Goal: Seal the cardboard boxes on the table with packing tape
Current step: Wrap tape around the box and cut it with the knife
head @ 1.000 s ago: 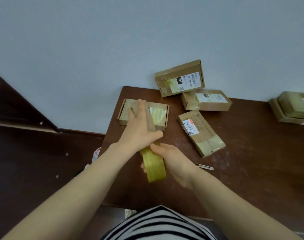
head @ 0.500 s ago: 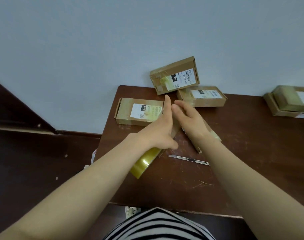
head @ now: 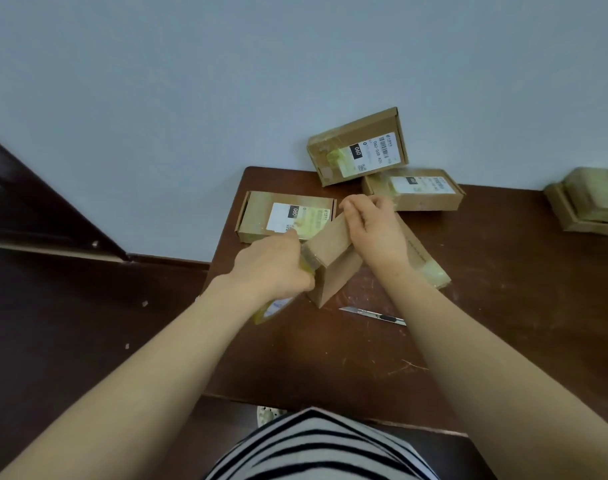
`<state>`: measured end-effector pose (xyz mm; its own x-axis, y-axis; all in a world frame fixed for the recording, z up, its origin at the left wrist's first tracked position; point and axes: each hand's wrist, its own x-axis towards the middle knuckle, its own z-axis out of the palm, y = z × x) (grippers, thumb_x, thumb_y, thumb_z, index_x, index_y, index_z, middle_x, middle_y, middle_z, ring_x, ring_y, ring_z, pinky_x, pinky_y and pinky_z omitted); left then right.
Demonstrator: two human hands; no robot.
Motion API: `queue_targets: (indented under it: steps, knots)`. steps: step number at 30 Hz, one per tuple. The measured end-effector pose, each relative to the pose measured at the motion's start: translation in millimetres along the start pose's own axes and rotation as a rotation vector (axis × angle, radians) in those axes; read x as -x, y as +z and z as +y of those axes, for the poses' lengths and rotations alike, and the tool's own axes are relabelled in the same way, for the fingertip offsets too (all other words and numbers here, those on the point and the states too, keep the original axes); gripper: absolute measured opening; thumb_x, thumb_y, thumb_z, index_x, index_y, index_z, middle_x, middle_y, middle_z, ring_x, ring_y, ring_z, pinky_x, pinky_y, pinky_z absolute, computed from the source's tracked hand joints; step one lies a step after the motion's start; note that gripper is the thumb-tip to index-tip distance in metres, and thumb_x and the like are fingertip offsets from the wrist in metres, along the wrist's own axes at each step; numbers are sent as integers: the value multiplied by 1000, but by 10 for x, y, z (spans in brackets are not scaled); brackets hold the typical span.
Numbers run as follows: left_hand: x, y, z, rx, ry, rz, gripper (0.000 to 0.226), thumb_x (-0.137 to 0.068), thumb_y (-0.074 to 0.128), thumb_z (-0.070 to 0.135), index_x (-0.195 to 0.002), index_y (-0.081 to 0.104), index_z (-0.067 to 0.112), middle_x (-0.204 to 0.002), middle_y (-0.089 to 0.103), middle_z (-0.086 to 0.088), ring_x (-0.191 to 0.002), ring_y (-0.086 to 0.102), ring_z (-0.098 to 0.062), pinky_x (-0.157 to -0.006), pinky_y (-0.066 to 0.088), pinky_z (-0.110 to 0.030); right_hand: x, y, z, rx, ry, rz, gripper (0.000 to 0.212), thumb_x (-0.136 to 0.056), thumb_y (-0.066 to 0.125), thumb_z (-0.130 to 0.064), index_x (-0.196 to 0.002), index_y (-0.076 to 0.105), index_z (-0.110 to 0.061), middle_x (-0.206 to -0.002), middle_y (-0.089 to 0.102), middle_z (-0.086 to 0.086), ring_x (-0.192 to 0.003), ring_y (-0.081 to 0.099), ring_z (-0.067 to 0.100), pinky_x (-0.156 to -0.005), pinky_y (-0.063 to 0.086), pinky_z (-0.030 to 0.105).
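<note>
Tabletop [head: 503,306]: dark brown wood, low sheen, scratched and scuffed pale near its middle. Tilted box [head: 333,258] mid-tabletop: plain matt brown cardboard, smooth faces. Box at the rear left corner [head: 257,216]: same matt cardboard, white paper label [head: 285,216], yellowish shiny tape across it. Tape roll [head: 271,311]: translucent yellowish plastic, glossy. Knife [head: 371,315]: bright metal blade, dark handle, material unclear. Wall [head: 226,81]: matt pale paint. Shirt [head: 313,452]: striped cloth.

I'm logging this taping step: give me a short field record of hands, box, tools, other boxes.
left hand: grips tape roll
right hand: holds tilted box by its upper end
utility knife: lying on table, untouched
labelled box: flat, behind left hand
leaning box: against wall
</note>
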<state>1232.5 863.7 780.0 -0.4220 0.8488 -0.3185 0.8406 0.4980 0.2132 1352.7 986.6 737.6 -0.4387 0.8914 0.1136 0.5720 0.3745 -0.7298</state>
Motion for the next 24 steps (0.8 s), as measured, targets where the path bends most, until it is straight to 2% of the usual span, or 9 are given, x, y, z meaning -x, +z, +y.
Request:
queue_targets:
  steps: [2, 5, 8, 10, 13, 16, 19, 22, 24]
  knots:
    - [4, -21, -62, -55, -12, -95, 50, -71, 67, 40, -109, 40, 20, -80, 48, 9, -66, 46, -11, -50, 30, -27, -2, 14, -12, 38, -23, -1, 27, -100, 38, -40, -112, 60, -30, -113, 42, -5, -87, 44, 9, -66, 38, 29]
    - [10, 50, -144, -13, -21, -159, 59, -67, 73, 54, -102, 38, 22, -85, 50, 10, -78, 52, -16, -56, 37, -29, -20, 39, -18, 81, -42, -23, 28, -101, 36, -40, -112, 59, -28, -112, 42, -4, -86, 45, 11, -66, 38, 30]
    - [-6, 48, -196, 391, -39, -105, 66, -58, 72, 71, -94, 46, 22, -93, 57, 9, -85, 56, -12, -66, 44, -29, -69, 18, 20, 49, -27, -16, 28, -101, 36, -38, -112, 59, -27, -113, 42, -2, -86, 46, 12, -67, 37, 30]
    - [23, 7, -215, 718, -56, -231, 68, -57, 68, 77, -94, 55, 21, -85, 66, 5, -74, 61, -11, -63, 47, -26, -76, 22, 42, 13, -28, -24, 27, -101, 36, -37, -111, 59, -26, -111, 40, -3, -88, 46, 12, -68, 35, 29]
    - [18, 65, -230, 1024, -93, -400, 42, -79, 65, 59, -97, 66, 20, -71, 68, -5, -54, 59, -13, -51, 48, -25, -85, 30, 32, -41, 22, -51, 28, -101, 36, -38, -114, 59, -27, -114, 40, -3, -93, 44, 10, -76, 39, 31]
    - [-12, 103, -210, 1106, -120, -333, 20, -86, 67, 37, -83, 71, 18, -71, 69, -4, -54, 59, -13, -49, 48, -25, -110, -53, 25, -234, -15, -139, 32, -102, 36, -39, -125, 55, -32, -128, 44, 1, -114, 41, 7, -99, 36, 29]
    - [-47, 108, -219, 1138, -107, -314, 19, -87, 67, 33, -79, 67, 16, -65, 66, -5, -51, 54, -17, -49, 47, -24, -22, -212, 223, -517, 82, -119, 28, -100, 40, -37, -124, 54, -37, -132, 53, -10, -124, 45, 6, -104, 35, 25]
    - [-58, 120, -216, 1145, -102, -320, 19, -85, 68, 34, -80, 65, 16, -65, 65, -6, -50, 53, -18, -47, 47, -24, 293, -253, 725, -168, 212, -117, 17, -90, 54, -11, -99, 61, -23, -106, 61, -7, -106, 57, 16, -92, 44, 30]
    - [-58, 141, -204, 1150, -103, -328, 19, -85, 68, 33, -85, 65, 13, -69, 66, -7, -55, 54, -19, -47, 48, -24, 568, -191, 1070, 121, 253, -302, 22, -87, 58, -8, -106, 63, -18, -114, 61, 0, -107, 55, 18, -90, 43, 28]
